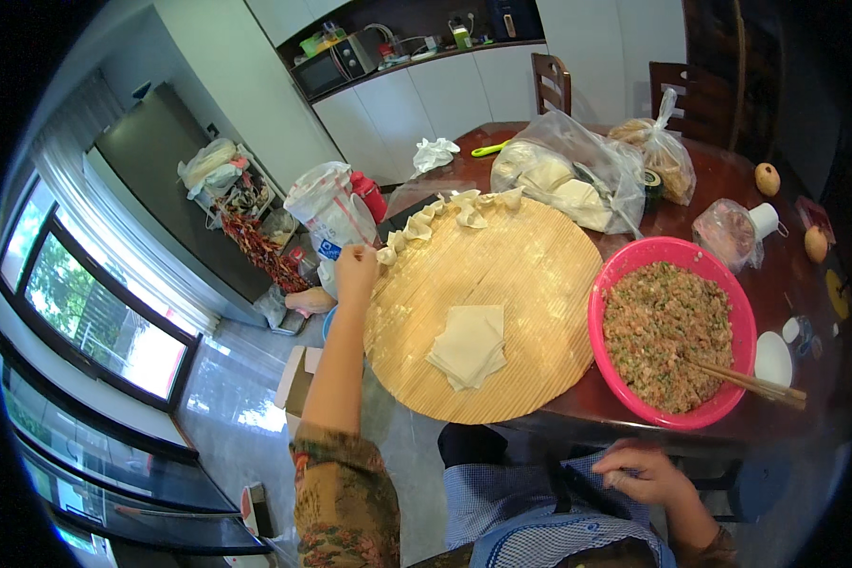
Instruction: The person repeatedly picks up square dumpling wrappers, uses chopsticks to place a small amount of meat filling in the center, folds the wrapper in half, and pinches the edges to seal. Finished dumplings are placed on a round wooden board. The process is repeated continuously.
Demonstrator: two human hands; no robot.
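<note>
My left hand is stretched out to the left rim of a round wooden board, its fingers drawn together beside the near end of a row of folded wontons. The fingers' undersides are hidden, so whether they hold anything is unclear. A stack of square dough wrappers lies on the board's near half. Low over the checked apron, my right hand has its fingers curled, and its grip cannot be made out. To the board's right stands a pink basin of minced filling, with chopsticks stuck in it.
Behind the board, a clear plastic bag of dough wrappers rests on the dark table. A white flour bag stands past my left hand. A white bowl sits right of the basin. Wooden chairs are at the far side.
</note>
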